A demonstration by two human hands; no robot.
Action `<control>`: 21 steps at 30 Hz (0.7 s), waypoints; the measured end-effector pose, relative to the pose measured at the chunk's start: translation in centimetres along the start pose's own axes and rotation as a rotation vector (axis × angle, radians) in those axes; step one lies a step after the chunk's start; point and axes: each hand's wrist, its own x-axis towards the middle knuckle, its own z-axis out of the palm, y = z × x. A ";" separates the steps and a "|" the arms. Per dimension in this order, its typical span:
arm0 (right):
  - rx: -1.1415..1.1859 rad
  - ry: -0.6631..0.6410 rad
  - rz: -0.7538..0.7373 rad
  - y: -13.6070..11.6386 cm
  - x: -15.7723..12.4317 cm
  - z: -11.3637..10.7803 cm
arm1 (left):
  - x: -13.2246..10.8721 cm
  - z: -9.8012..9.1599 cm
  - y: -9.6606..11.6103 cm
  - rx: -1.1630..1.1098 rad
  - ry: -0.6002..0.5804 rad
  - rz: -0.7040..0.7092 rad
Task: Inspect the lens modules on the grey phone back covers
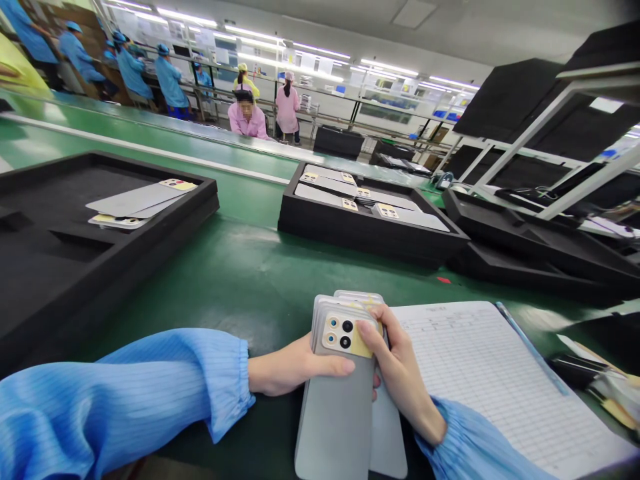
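The person's left hand [295, 367] and right hand [400, 373] both hold a stack of flat grey phone backs [340, 413] at the near side of the green table [240, 280]. The left thumb lies across the front one. The right fingers press on a yellow sticker [363, 343] beside its round camera holes. A white paper sheet with thin lines [490, 373] lies just right of the stack. A big black foam tray [40, 293] sits on the left with a few grey backs [135, 200] in it. Another black foam tray [370, 233] sits farther off, in the middle, holding more grey backs [350, 193]. Far away, a person in a pink coat [247, 119] bends down.
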 end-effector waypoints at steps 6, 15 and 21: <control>0.043 0.017 -0.006 -0.5 -0.4 0.2 | -0.1 -0.1 -0.2 -0.073 0.005 -0.056; -0.072 0.061 -0.082 -0.7 -0.4 0.1 | -0.1 -0.1 -0.2 -0.140 0.068 -0.101; -0.034 0.058 -0.013 -1.2 -0.6 0.4 | -0.3 -0.1 -0.2 -0.092 0.094 -0.068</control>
